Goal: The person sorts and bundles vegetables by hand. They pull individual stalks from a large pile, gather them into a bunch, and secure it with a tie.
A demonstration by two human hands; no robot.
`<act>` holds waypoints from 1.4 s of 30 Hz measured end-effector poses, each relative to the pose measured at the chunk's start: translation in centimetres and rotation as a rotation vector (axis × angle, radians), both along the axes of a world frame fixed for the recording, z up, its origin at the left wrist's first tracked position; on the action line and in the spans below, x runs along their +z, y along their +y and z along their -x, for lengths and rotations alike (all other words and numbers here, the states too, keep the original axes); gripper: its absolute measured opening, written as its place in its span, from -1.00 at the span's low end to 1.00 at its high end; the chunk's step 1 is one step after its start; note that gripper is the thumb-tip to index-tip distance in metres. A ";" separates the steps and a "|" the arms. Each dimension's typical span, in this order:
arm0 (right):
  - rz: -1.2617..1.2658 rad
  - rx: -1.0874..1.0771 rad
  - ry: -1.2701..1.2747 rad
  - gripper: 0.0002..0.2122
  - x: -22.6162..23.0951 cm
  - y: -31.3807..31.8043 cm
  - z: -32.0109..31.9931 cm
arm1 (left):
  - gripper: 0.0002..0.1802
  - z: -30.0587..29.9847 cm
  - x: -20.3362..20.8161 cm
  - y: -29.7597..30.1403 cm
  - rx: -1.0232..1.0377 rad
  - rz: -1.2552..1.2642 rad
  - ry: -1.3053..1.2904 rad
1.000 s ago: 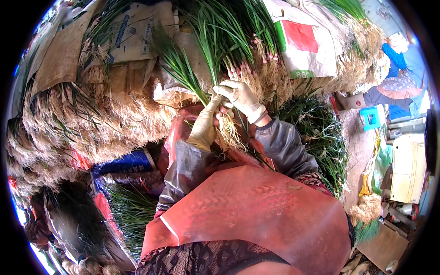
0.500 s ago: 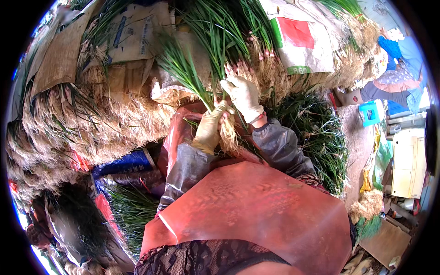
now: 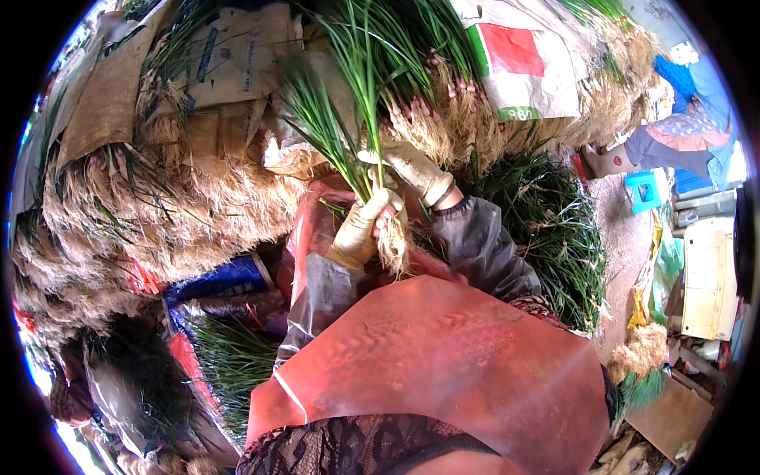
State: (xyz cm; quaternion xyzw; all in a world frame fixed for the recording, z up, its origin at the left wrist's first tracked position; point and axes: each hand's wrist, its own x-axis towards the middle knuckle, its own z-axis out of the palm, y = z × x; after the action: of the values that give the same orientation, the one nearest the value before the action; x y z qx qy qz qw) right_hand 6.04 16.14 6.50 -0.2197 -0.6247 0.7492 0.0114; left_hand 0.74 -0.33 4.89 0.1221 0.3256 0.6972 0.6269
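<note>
My left hand [image 3: 362, 231], in a pale work glove, is closed around a small bunch of green garlic [image 3: 336, 150]. The leaves fan up and away from me, while the pale stringy roots [image 3: 393, 247] hang below the fist. Just above it, my right hand [image 3: 412, 168], also gloved, has its fingers closed at a taller green garlic stalk [image 3: 372, 87] standing beside the bunch. Part of the right-hand grip is hidden behind the stalks. A red apron [image 3: 435, 348] covers my lap below both hands.
Ahead, green garlic with pink bases [image 3: 463, 91] lies heaped, roots [image 3: 158, 206] toward me, partly under sacks [image 3: 237, 55]. Dark leafy piles lie right [image 3: 546, 229] and left [image 3: 229, 356]. A blue plastic stool [image 3: 645, 191] and another person's boot [image 3: 606, 162] are at right.
My right hand has come down and left from the heap to the left hand, now with a tall stalk at its fingers. My left hand still grips the bunch.
</note>
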 end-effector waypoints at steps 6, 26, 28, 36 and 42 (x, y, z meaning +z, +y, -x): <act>-1.005 -0.062 -0.025 -0.78 -0.8 -1.3 -0.5 | -0.80 -0.4 -0.1 0.3 0.301 0.240 0.285; -1.377 -0.199 -0.316 -0.68 -2.5 3.5 -2.0 | -0.77 -0.2 11.2 -2.2 0.322 0.089 -0.204; -1.427 -0.195 -0.326 -0.59 -0.4 1.2 0.3 | -0.80 2.1 11.4 -2.9 0.181 0.114 -0.249; -1.445 -0.009 -0.274 -0.82 -8.1 3.9 -1.2 | -0.71 2.4 2.7 -1.5 0.433 0.074 0.020; -1.294 0.356 -0.804 -0.74 -3.3 6.3 -12.5 | -0.75 3.5 1.4 0.9 0.080 0.104 -0.292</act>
State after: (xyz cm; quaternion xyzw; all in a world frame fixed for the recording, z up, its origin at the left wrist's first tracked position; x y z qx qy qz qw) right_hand 18.50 22.41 3.16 -0.3206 -0.9192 0.0896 -0.2103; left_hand -2.79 0.52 6.31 -0.0263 0.2712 0.7140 0.6450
